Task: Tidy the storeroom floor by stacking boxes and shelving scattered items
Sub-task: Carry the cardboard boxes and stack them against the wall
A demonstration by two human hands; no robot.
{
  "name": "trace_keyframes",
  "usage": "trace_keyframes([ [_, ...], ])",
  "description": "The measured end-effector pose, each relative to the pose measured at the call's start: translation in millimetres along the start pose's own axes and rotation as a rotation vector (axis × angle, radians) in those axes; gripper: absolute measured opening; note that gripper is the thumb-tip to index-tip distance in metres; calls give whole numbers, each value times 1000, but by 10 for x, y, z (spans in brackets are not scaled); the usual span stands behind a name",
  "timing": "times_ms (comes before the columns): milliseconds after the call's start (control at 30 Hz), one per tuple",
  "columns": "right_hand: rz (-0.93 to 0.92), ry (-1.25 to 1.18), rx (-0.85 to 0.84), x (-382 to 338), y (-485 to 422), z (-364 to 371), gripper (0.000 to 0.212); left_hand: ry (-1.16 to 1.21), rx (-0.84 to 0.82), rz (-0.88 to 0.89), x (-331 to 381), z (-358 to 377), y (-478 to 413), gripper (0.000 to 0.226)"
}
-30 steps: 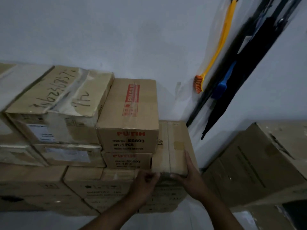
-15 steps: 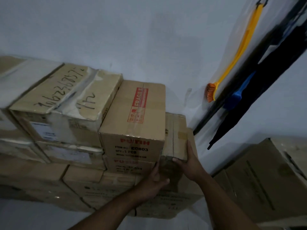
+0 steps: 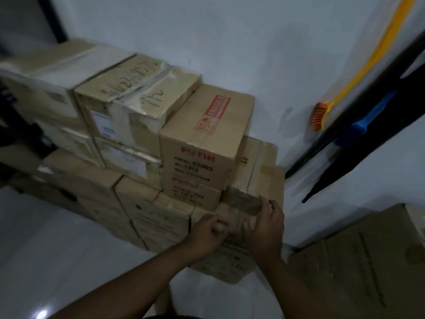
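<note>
A narrow taped cardboard box [image 3: 258,166] lies on the stack, squeezed between the upper "PUTIH" box [image 3: 207,139] and the white wall. My right hand [image 3: 268,224] is at that narrow box's near end, thumb touching its front edge and fingers loosely bent. My left hand [image 3: 207,231] hovers lower, fingers curled in with nothing in them, against the front of the bottom box [image 3: 230,254]. A second "PUTIH" box [image 3: 190,192] sits under the first.
More taped boxes [image 3: 128,95] are stacked to the left against the wall. A large carton [image 3: 368,261] stands at the right. An orange brush [image 3: 322,113], a blue brush [image 3: 361,127] and black umbrellas [image 3: 358,143] hang on the wall. Pale floor [image 3: 46,249] lies at lower left.
The narrow box now lies pushed in beside the PUTIH boxes. My left hand has dropped off its end, and my right hand has loosened to a touch. The view swung right.
</note>
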State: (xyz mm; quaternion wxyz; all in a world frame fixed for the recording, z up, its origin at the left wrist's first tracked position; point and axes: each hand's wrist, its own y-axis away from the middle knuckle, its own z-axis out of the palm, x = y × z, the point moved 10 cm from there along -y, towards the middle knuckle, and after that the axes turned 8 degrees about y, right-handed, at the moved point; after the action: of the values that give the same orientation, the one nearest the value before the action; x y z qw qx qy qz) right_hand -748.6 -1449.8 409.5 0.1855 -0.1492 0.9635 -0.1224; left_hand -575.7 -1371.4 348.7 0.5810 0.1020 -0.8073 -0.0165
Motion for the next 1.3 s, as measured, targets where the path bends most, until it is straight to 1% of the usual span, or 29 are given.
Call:
trace_keyframes([
  [67,-37,14,33,-103,114,-46,62,-49,11,10,-106,-71,241,28],
  [133,-65,46,50,-208,218,-45,48,-122,67,-9,-301,-222,578,25],
  [233,-133,42,39,-385,371,39,31,-158,166,-123,-726,-453,1174,23],
  [300,-207,4,-22,-545,500,181,28,-152,236,-218,-1005,-592,1619,24],
  [367,-322,-41,-108,-787,666,361,26,-162,302,-301,-1253,-723,2058,23],
  [467,-489,-151,-302,-1146,995,697,9,-192,392,-410,-1505,-887,2636,22],
  [600,-584,-117,-639,-1384,1534,1192,19,-213,510,-547,-1804,-1063,3360,23],
  [700,-594,-140,-809,-1448,1834,1391,21,-241,568,-604,-1911,-1150,3828,24],
  [767,-620,-107,-899,-1500,2007,1523,22,-248,612,-640,-1964,-1210,4119,24],
  [900,-585,-36,-967,-1583,2206,1751,22,-242,708,-688,-2109,-1367,4700,24],
  [1033,-502,-91,-992,-1755,2422,1926,32,-233,790,-739,-2293,-1599,5295,21],
  [1133,-514,-88,-1008,-1988,2690,1983,34,-205,844,-774,-2473,-1773,5750,22],
  [1300,-534,-30,-1065,-2538,3280,1937,30,-114,893,-823,-2792,-1950,6508,20],
])
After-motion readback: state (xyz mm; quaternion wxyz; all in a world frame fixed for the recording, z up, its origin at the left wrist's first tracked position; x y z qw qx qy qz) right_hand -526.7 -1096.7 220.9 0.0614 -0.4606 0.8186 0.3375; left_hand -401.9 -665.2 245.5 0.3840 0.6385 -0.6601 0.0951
